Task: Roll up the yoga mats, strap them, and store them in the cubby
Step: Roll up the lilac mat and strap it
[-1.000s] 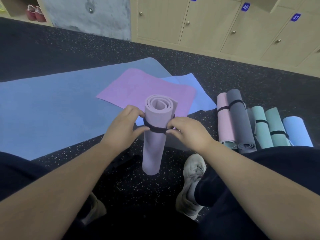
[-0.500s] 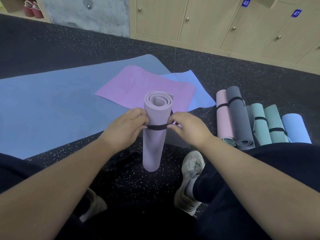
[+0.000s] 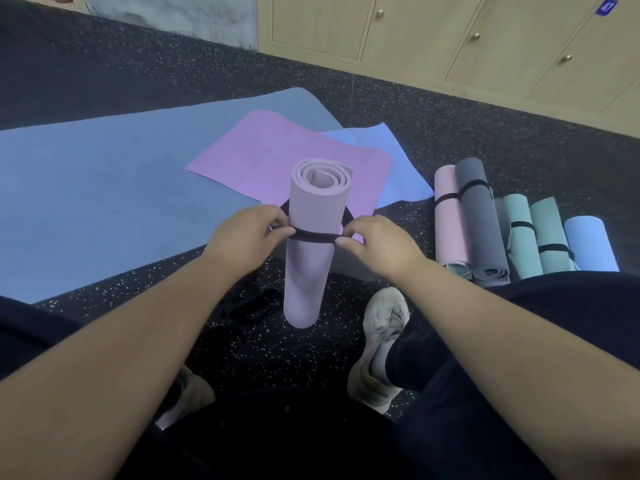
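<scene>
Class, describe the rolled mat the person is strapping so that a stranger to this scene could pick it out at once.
Start at the flat pink mat spread on the dark speckled floor; just in front of it stands the lilac rolled mat. The left hand and right hand pinch a black strap looped round it. Unlike the rolled mats lying to the right, it stands on end.

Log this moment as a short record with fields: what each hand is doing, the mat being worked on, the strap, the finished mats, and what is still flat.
left hand: pinches the strap
right hand: pinches the strap's other side
rolled lilac mat: upright on the floor, between both hands
black strap: looped round the roll, about midway
finished rolls: lying in a row to the right, several strapped
flat mats: blue and pink, still unrolled
lockers: doors closed
</scene>
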Demonstrator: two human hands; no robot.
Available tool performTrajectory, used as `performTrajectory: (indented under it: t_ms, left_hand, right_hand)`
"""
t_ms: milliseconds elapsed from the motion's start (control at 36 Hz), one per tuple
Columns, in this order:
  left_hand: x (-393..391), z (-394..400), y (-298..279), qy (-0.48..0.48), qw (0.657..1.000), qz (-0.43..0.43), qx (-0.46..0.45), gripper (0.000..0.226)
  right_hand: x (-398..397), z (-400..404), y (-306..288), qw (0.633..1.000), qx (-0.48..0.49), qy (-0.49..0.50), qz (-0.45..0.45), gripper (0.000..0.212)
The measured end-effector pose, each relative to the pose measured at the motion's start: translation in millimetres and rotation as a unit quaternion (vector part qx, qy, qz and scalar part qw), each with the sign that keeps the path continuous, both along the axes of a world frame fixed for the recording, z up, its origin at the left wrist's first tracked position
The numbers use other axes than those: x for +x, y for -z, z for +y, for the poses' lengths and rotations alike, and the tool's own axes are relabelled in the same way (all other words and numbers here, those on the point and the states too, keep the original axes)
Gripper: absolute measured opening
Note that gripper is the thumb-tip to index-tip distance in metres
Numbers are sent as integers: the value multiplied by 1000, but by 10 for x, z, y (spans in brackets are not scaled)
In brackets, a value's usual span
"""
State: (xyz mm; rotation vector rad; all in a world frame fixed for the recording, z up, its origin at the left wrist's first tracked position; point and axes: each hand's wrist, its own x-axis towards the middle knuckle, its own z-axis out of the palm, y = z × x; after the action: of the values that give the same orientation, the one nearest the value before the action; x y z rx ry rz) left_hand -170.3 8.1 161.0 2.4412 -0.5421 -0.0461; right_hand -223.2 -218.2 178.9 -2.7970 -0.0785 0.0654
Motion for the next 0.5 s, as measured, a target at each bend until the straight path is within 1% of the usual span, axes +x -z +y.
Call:
performTrajectory:
  t_ms: [194,389,444,500]
  left_hand:
    - [-1,0,209,17,997,50,54,23]
    - [-7,48,408,44,987,64,139,28]
    - [-5,41,443,50,989,73,121,25]
    - [-7,22,452,63,993,67,78,19]
  right_hand:
    - [2,-25,136,996,-18,14,81,30]
    - [-33,17,258,986,-45,21,157,32]
    - [-23,50,270,985,-33,25,165,29]
    - [-6,84,257,987,-2,35,157,24]
